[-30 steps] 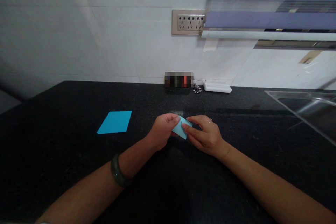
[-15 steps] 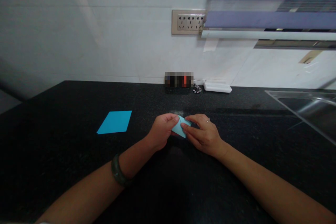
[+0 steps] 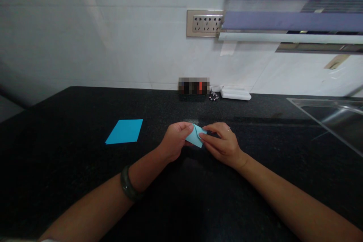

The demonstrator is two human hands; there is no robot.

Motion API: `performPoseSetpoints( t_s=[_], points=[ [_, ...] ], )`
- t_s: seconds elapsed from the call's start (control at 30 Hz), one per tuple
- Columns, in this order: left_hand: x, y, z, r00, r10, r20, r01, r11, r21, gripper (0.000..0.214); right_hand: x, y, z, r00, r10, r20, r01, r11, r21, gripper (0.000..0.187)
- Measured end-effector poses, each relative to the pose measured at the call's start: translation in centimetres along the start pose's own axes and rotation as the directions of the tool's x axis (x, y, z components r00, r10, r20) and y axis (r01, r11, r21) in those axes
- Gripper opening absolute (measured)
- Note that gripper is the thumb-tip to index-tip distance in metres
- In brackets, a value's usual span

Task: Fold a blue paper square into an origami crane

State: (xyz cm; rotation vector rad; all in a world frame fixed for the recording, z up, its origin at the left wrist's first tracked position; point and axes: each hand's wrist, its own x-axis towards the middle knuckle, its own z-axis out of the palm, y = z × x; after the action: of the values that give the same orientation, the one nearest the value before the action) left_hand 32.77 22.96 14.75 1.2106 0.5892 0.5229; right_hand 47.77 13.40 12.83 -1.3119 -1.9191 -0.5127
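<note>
Your left hand (image 3: 175,141) grips the folded pale-blue paper (image 3: 194,138) between thumb and fingers; your right hand (image 3: 224,144) pinches its right side. You hold it left of the sink (image 3: 337,114). Bright-blue paper (image 3: 124,131) lies farther left of the sink, flat on the black countertop (image 3: 70,132).

Folded paper (image 3: 194,138) lt blue, sheet (image 3: 124,131) brt blue, countertop (image 3: 159,106) speckled blk
</note>
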Motion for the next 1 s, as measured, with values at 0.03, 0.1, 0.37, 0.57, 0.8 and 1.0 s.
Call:
performPoseSetpoints(
  t_s=[0.03, 0.1, 0.37, 0.57, 0.8, 1.0],
  points=[
    [0.0, 0.0, 0.0, 1.0, 0.0, 0.004, 0.0, 1.0, 0.0, 0.023, -0.01, 0.07, -0.11, 1.0, -0.023, 0.013, 0.023, 1.0, -0.015, 0.025],
    [0.0, -0.05, 0.0, 1.0, 0.0, 0.01, 0.0, 1.0, 0.001, 0.023, 0.05, 0.17, -0.36, 0.997, -0.066, 0.042, 0.068, 0.997, -0.038, 0.024],
    [0.04, -0.27, -0.06, 1.0, -0.019, -0.004, 0.019, 1.0, -0.009, 0.023, 0.57, 0.18, -0.79, 0.983, -0.116, 0.145, 0.125, 0.991, -0.048, 0.024],
    [0.04, -0.18, 0.0, 0.999, -0.031, -0.016, 0.031, 0.999, -0.031, 0.024, 0.49, 0.13, -0.72, 0.981, -0.117, 0.157, 0.127, 0.99, -0.059, 0.025],
    [-0.13, -0.29, 0.09, 1.0, -0.004, 0.0, 0.004, 0.999, -0.041, 0.023, 0.53, -0.03, -0.65, 0.976, -0.14, 0.164, 0.148, 0.988, -0.038, 0.024],
    [-0.2, -0.21, 0.26, 0.999, 0.0, -0.044, 0.0, 1.0, 0.003, 0.021, 0.64, -0.76, 0.06, 0.987, 0.148, 0.06, -0.153, 0.983, 0.099, 0.018]
  ],
)
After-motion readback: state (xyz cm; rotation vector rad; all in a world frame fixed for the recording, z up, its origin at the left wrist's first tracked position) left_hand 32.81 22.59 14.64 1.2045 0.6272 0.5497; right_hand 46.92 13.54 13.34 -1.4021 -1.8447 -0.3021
